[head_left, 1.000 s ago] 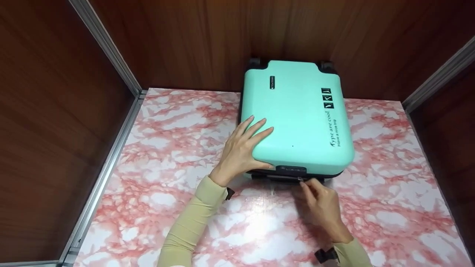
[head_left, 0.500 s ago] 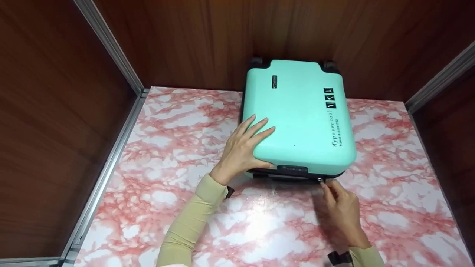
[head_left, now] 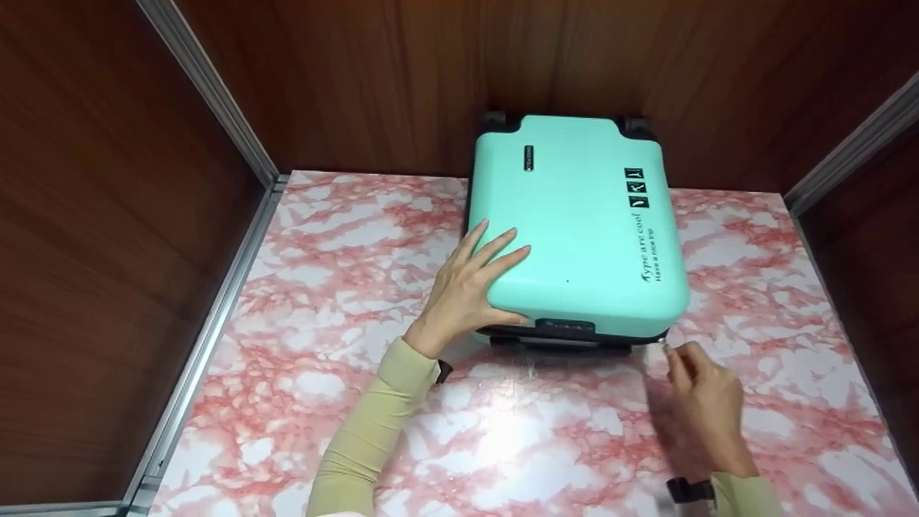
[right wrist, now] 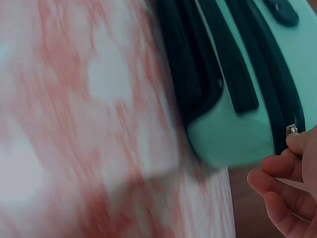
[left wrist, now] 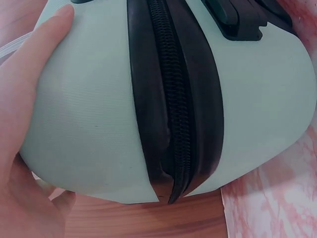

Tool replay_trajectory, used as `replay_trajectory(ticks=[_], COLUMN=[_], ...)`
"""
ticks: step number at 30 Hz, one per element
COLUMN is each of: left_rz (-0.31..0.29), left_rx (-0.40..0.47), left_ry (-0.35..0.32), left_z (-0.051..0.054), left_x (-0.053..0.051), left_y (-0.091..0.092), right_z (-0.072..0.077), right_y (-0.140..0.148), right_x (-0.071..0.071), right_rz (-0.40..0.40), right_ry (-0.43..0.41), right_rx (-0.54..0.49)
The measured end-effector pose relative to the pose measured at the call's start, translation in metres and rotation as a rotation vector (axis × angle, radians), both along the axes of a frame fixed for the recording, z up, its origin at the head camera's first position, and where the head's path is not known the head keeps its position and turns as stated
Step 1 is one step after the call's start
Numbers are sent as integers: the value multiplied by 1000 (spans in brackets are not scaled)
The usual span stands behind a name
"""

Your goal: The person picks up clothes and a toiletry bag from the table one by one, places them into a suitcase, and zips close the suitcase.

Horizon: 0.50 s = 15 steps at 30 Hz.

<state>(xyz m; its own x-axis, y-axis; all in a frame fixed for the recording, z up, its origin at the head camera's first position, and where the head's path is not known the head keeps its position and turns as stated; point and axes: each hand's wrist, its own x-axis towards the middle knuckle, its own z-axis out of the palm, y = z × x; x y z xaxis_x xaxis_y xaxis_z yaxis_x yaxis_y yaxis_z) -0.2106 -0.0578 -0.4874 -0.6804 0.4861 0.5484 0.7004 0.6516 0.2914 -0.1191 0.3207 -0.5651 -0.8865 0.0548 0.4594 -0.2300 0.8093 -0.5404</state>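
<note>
A mint green hard-shell suitcase [head_left: 574, 215] lies flat with its wheels toward the back wall. My left hand [head_left: 463, 291] rests spread over its near left corner, thumb along the front edge. In the left wrist view the black zipper [left wrist: 173, 94] curves round that corner between the two shell halves. At the near right corner my right hand [head_left: 707, 391] pinches the metal zipper pull [right wrist: 292, 130] between thumb and index finger. Its other fingers are loosely bent. The suitcase's black handle [right wrist: 190, 59] shows beside the zipper in the right wrist view.
The suitcase lies on a red and white marbled tabletop [head_left: 323, 287]. A brown wood-grain panel [head_left: 359, 86] stands close behind its wheels. More panels with metal frame strips [head_left: 208, 330] bound the left and right sides.
My right hand has moved right along the front edge with the zipper pull, from near the lock to the right corner. My left hand and the suitcase have stayed in place.
</note>
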Motion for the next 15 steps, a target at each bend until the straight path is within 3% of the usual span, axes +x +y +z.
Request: replay_trajectory(ticks=[15], left_rz=[-52], left_rx=[58], left_ry=[52], left_z=[-6], left_x=[0], left_y=[-3], right_z=[7], right_y=[29], right_x=[-42], right_rz=[13], right_ry=[33], right_rx=[80])
